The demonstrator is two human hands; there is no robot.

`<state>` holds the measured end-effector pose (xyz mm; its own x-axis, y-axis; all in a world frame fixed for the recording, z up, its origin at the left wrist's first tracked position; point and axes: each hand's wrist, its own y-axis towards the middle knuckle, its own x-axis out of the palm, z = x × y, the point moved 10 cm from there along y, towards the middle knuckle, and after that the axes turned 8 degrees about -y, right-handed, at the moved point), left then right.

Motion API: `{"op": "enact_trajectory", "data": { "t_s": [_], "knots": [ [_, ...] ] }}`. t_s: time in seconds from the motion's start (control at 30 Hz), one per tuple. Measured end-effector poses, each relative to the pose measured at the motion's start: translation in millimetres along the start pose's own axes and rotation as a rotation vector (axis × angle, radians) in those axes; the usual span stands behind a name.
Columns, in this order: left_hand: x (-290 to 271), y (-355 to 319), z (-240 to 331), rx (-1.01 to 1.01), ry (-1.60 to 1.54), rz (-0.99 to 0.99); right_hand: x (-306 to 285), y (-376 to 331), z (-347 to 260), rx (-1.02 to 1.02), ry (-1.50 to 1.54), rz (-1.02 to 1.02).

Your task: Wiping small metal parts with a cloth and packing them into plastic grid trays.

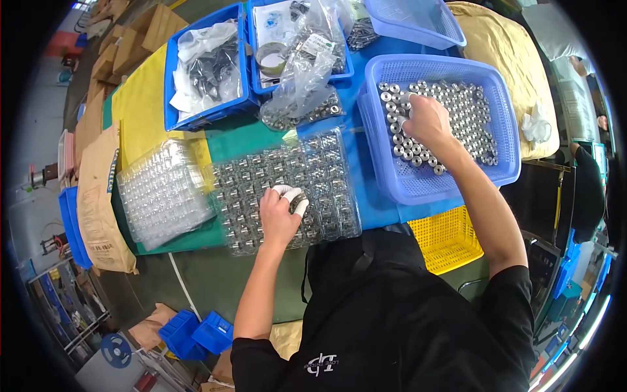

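Observation:
My left hand (281, 214), with white covers on its fingertips, rests over a clear plastic tray (353, 212) whose pockets hold many small shiny metal parts. Its fingers curl inward around something dark and metallic that I cannot make out. My right hand (428, 122) reaches into a blue-violet plastic basket (385, 173) at the right. Its white-covered thumb and forefinger stand apart among the loose metal rings (464, 117), near the basket's left side. The remaining fingers are partly hidden behind the hand.
A stack of clear trays (163, 193) lies left of the filled one. Behind are two blue bins (171, 78) with bagged parts, a tape roll (271, 57) and a plastic bag of metal parts (304, 111). A yellow basket (447, 242) sits below the table edge; a tan sack (516, 72) stands far right.

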<state>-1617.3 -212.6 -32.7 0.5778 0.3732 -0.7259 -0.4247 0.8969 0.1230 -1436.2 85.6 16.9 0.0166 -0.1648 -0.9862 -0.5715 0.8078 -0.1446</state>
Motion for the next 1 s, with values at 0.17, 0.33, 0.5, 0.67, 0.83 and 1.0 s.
{"op": "enact_trajectory", "data": {
  "t_s": [0.17, 0.33, 0.5, 0.67, 0.83, 1.0],
  "knots": [
    [14, 19, 4, 0.029, 0.083, -0.136, 6, -3, 0, -0.041, -0.082, 0.008],
    [19, 18, 4, 0.055, 0.139, -0.210, 7, -8, -4, -0.037, 0.017, 0.039],
    [21, 20, 7, 0.071, 0.157, -0.248, 12, -7, -2, -0.059, 0.085, 0.055],
    [12, 19, 15, 0.073, 0.128, -0.233, 14, -2, -1, -0.027, 0.056, 0.017],
    [-10, 19, 32, 0.089, 0.089, -0.163, -21, -16, 5, -0.022, 0.056, 0.075],
    [-34, 23, 93, -0.205, -0.572, -0.120, -79, -82, -25, -0.112, 0.613, 0.130]
  ]
}}
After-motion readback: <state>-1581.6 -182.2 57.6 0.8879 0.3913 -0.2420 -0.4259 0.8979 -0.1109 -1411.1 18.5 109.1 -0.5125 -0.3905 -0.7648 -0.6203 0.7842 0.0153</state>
